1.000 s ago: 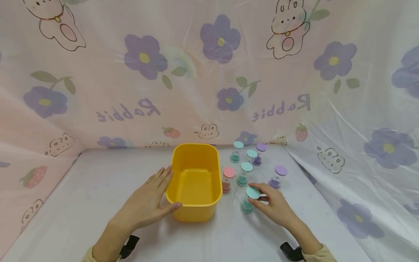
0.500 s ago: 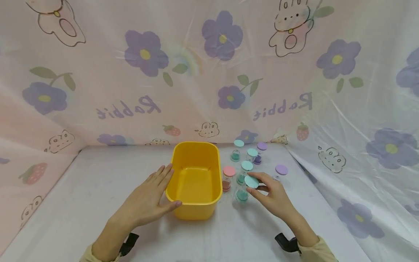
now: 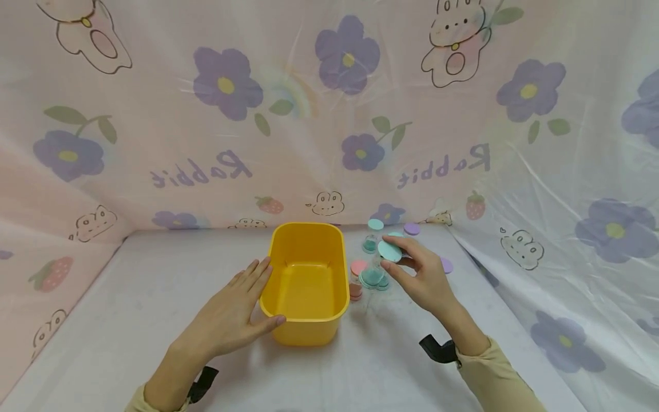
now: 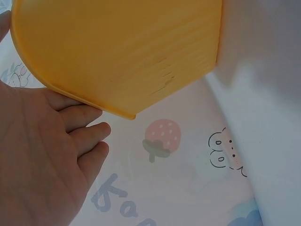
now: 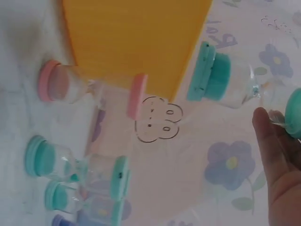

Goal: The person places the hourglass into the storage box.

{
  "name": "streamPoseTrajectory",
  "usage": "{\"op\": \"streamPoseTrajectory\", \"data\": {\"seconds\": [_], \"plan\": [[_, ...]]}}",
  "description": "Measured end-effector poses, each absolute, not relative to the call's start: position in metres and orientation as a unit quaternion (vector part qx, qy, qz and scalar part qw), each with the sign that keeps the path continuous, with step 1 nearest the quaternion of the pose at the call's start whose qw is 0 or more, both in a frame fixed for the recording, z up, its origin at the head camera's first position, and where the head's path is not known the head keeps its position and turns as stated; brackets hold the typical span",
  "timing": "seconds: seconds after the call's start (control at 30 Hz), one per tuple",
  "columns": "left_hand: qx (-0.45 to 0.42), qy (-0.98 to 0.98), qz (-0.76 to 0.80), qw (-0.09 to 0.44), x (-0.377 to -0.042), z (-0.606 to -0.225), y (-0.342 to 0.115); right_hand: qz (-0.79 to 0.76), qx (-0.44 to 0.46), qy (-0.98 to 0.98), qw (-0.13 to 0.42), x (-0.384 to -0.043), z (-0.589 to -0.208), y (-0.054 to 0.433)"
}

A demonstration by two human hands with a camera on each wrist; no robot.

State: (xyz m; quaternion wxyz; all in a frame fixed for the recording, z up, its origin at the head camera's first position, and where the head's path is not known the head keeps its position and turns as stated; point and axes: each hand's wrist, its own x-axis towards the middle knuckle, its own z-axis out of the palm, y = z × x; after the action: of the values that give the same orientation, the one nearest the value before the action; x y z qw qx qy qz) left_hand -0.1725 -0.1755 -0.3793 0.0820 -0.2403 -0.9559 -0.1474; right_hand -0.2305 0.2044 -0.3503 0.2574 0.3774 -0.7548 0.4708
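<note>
My right hand [image 3: 422, 280] pinches a teal-capped hourglass [image 3: 389, 252] by its upper end, and the glass tilts a little. The right wrist view shows that hourglass [image 5: 235, 77] raised off the table, its teal sand gathered at the lower end. Left of it stands a yellow plastic bin [image 3: 309, 333] with nothing inside. My left hand [image 3: 231, 315] rests against the bin's left rim, fingers extended and thumb over the front corner. In the left wrist view the fingers [image 4: 84, 117] touch the bin's rim.
Just right of the bin stands a pink hourglass [image 3: 356, 290]. Behind the raised one are several more, including a teal hourglass [image 3: 374, 226] and a purple one [image 3: 411, 229]; my right hand partly covers some. A printed curtain [image 3: 288, 160] hangs behind the white table [image 3: 170, 286].
My right hand has lifted the teal hourglass and carried it up, away from me and slightly left. The left hand stays on the bin.
</note>
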Motion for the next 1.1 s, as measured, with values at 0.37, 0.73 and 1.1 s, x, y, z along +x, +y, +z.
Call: {"op": "streamPoseTrajectory", "data": {"seconds": [0.37, 0.73, 1.1], "plan": [[-0.248, -0.954, -0.14, 0.098, -0.175, -0.379, -0.177, 0.475, 0.405, -0.743, 0.242, -0.255, -0.318, 0.178], [-0.243, -0.955, -0.145, 0.086, -0.173, -0.379, -0.176, 0.456, 0.417, -0.757, 0.211, -0.278, -0.311, 0.145], [-0.246, -0.954, -0.146, 0.087, -0.175, -0.38, -0.176, 0.453, 0.426, -0.771, 0.137, -0.304, -0.325, 0.113]]}}
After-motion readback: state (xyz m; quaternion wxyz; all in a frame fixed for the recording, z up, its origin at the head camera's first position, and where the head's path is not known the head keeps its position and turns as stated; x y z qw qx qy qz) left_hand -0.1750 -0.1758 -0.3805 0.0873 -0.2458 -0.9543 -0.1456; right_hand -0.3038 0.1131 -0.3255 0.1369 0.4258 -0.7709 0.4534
